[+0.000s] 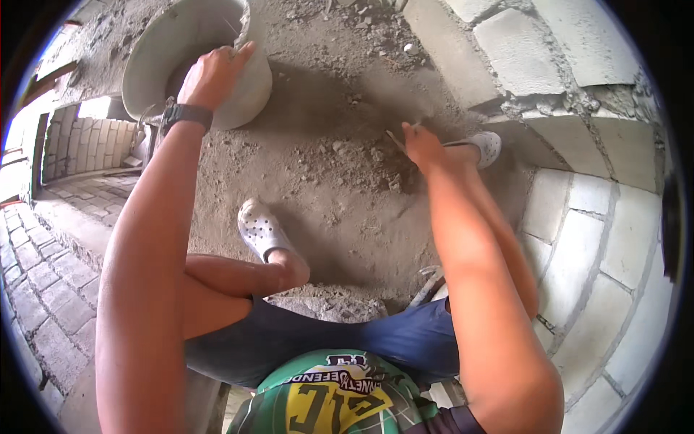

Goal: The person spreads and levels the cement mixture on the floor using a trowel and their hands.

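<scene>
My left hand [210,79] is closed on the near right rim of a large pale bucket [249,94] at the upper left; the bucket's inside shows only partly. My right hand [423,145] is closed on a thin flat tool [396,141], probably a trowel, low over a patch of loose grey, crumbly material [376,163] on the dusty ground. The tool's end is hard to make out against the dust.
My feet in pale clogs [256,228] stand on the ground. A pale block wall [593,246] curves along the right and top right. Pavers [58,304] and a low block wall [87,145] lie left. A partly hidden tool [426,282] rests by my right leg.
</scene>
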Demonstrator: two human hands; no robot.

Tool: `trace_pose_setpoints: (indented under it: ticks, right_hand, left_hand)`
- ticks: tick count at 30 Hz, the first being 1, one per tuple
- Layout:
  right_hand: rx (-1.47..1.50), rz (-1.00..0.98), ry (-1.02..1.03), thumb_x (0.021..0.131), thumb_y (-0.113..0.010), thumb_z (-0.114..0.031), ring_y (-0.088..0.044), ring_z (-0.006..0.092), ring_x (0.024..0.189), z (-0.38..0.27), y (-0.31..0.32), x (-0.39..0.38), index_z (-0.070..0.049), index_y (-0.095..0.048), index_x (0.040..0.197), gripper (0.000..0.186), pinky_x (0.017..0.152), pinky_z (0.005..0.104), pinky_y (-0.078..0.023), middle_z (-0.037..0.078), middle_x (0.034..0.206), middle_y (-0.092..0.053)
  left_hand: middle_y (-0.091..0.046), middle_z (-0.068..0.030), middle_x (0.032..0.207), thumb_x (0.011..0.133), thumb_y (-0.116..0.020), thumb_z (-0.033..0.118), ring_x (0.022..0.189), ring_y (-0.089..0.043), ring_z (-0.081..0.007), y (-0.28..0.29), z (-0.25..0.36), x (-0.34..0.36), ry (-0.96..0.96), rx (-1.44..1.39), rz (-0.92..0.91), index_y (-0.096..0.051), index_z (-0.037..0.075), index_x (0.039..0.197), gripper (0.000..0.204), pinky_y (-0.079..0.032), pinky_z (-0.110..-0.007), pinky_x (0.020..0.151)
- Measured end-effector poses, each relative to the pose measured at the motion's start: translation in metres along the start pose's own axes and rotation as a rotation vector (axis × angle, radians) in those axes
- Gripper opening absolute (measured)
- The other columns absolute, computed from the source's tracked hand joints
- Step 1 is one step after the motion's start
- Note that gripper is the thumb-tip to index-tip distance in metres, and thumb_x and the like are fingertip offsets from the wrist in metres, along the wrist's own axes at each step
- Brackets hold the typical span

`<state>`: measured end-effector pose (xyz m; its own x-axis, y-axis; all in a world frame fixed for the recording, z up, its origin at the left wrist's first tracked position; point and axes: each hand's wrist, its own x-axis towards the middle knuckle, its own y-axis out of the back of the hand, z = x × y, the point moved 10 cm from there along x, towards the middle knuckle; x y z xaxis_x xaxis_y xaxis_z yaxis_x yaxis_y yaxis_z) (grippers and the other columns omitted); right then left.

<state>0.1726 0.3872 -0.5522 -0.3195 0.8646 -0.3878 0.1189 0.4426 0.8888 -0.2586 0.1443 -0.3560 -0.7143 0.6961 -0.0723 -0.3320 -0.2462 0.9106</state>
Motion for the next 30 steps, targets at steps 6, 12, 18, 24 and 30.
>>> trace_pose_setpoints:
  ticks: [6, 12, 18, 24, 30]
  right_hand:
    - [-0.148, -0.216, 0.205, 0.109, -0.043, -0.059, -0.070, 0.0480, 0.112, -0.028, -0.050, -0.077, -0.004, -0.069, 0.126, 0.063, 0.097, 0.0583, -0.053, 0.029, 0.116, -0.074]
    - [-0.039, -0.092, 0.100, 0.109, -0.044, -0.059, -0.070, 0.0478, 0.111, -0.004, -0.035, -0.083, -0.003, -0.069, 0.125, 0.064, 0.096, 0.0606, -0.053, 0.028, 0.115, -0.075]
    - [0.090, -0.041, -0.073, 0.111, -0.041, -0.053, -0.070, 0.0488, 0.111, 0.003, -0.052, -0.086, 0.001, -0.066, 0.125, 0.061, 0.096, 0.0601, -0.054, 0.030, 0.116, -0.074]
    - [0.019, -0.206, 0.028, 0.111, -0.043, -0.053, -0.069, 0.0487, 0.115, -0.018, -0.089, -0.163, -0.002, -0.059, 0.132, 0.057, 0.099, 0.0575, -0.053, 0.031, 0.121, -0.072]
    - [0.292, 0.148, -0.414, 0.108, -0.052, -0.050, -0.069, 0.0486, 0.114, 0.056, -0.070, -0.183, 0.002, -0.057, 0.130, 0.057, 0.095, 0.0571, -0.055, 0.030, 0.119, -0.073]
  left_hand:
    - [-0.074, -0.0295, 0.110, 0.103, -0.048, 0.069, 0.109, -0.070, -0.0458, 0.009, -0.017, 0.001, 0.050, -0.019, -0.020, -0.076, 0.000, 0.104, 0.074, -0.053, -0.050, 0.095]
    - [-0.074, -0.0298, 0.114, 0.101, -0.045, 0.078, 0.113, -0.070, -0.0450, 0.014, -0.022, -0.001, 0.087, 0.022, -0.030, -0.073, 0.000, 0.117, 0.085, -0.053, -0.049, 0.097]
    - [-0.074, -0.0283, 0.109, 0.103, -0.042, 0.075, 0.113, -0.069, -0.0453, 0.005, -0.024, 0.002, 0.053, 0.010, -0.018, -0.073, 0.000, 0.110, 0.081, -0.051, -0.052, 0.099]
    - [-0.073, -0.0292, 0.114, 0.102, -0.042, 0.075, 0.116, -0.068, -0.0445, 0.009, -0.028, 0.005, 0.021, 0.063, 0.023, -0.073, 0.001, 0.117, 0.082, -0.051, -0.051, 0.101]
    - [-0.074, -0.0244, 0.121, 0.102, -0.040, 0.075, 0.119, -0.067, -0.0442, 0.012, -0.031, 0.003, 0.035, 0.055, -0.050, -0.073, 0.006, 0.124, 0.079, -0.050, -0.052, 0.101]
